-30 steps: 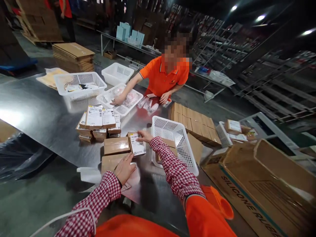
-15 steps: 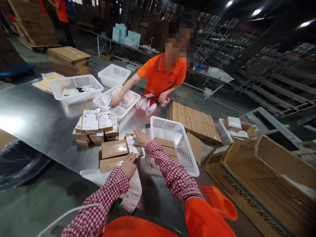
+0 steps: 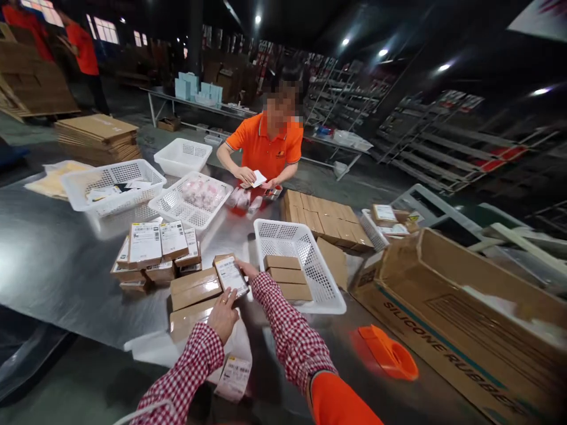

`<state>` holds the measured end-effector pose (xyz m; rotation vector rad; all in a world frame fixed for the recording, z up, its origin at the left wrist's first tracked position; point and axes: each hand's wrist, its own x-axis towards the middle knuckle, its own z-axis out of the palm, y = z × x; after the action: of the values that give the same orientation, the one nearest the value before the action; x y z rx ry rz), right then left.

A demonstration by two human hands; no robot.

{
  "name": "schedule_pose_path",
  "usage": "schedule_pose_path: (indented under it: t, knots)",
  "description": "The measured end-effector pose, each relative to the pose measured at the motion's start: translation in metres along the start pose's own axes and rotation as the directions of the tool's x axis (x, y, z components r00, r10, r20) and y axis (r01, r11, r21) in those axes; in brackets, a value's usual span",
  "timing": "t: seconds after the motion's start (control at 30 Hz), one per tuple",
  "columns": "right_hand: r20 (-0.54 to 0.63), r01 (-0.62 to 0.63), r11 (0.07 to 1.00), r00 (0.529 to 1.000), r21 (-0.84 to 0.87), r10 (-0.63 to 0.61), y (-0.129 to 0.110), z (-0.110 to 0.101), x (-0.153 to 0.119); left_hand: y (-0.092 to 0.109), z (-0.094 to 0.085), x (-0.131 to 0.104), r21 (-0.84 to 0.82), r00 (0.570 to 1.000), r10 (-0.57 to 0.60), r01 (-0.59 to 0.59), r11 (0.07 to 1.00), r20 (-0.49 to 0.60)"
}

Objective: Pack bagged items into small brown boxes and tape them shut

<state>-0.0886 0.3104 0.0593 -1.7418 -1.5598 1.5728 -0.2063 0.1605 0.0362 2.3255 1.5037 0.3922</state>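
Labelled box (image 3: pixel 232 276) between right hand (image 3: pixel 247 270) and left hand (image 3: pixel 222 317) (at near edge).

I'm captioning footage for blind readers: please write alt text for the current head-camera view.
The wearer's right hand and left hand touch a labelled carton on a metal table. More labelled cartons are stacked to its left, and a white basket to its right holds plain boxes. Across the table, a co-worker in orange holds a white item.

Gray flr (image 3: pixel 93 372), bright wdws (image 3: pixel 106 30)
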Motion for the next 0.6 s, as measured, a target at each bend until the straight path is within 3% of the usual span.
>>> schedule_pose_path:
  t: [0.13,0.2,0.27,0.37,0.4,0.43,0.47,0.5,0.6]
  knots:
    - [0.065,-0.044,0.996,0.997,0.08,0.039,0.022,-0.003,-0.021,-0.002,0.008,0.005,0.014,0.999,-0.007,0.007,1.0,-0.048]
    - [0.058,-0.023,0.994,0.998,0.104,0.017,0.025,-0.007,-0.026,0.003,0.003,0.004,0.018,0.996,0.002,0.0,1.0,-0.092]
    - [0.033,0.031,0.99,0.999,0.138,-0.036,0.018,-0.027,-0.026,0.012,-0.008,-0.004,0.034,0.984,0.016,-0.01,0.999,-0.177]
    - [-0.105,0.249,0.963,0.965,0.102,-0.239,-0.005,-0.097,-0.018,0.028,-0.032,-0.03,0.07,0.938,0.059,-0.037,0.997,-0.342]
    - [-0.195,0.415,0.905,0.884,-0.09,-0.425,-0.012,-0.128,-0.013,0.033,-0.041,-0.042,0.081,0.92,0.066,-0.038,0.996,-0.387]
    - [-0.237,0.485,0.818,0.794,-0.31,-0.56,-0.018,-0.159,-0.007,0.037,-0.05,-0.054,0.089,0.898,0.066,-0.03,0.996,-0.436]
    - [-0.254,0.462,0.731,0.73,-0.502,-0.635,-0.021,-0.188,-0.001,0.041,-0.059,-0.068,0.095,0.876,0.055,-0.011,0.995,-0.478]
    - [-0.223,0.395,0.665,0.73,-0.633,-0.646,-0.022,-0.212,0.006,0.043,-0.068,-0.081,0.09,0.859,0.026,0.024,0.996,-0.511]
    - [-0.066,0.245,0.525,0.861,-0.815,-0.504,-0.008,-0.249,0.022,0.05,-0.09,-0.118,0.047,0.799,-0.099,0.157,0.987,-0.593]
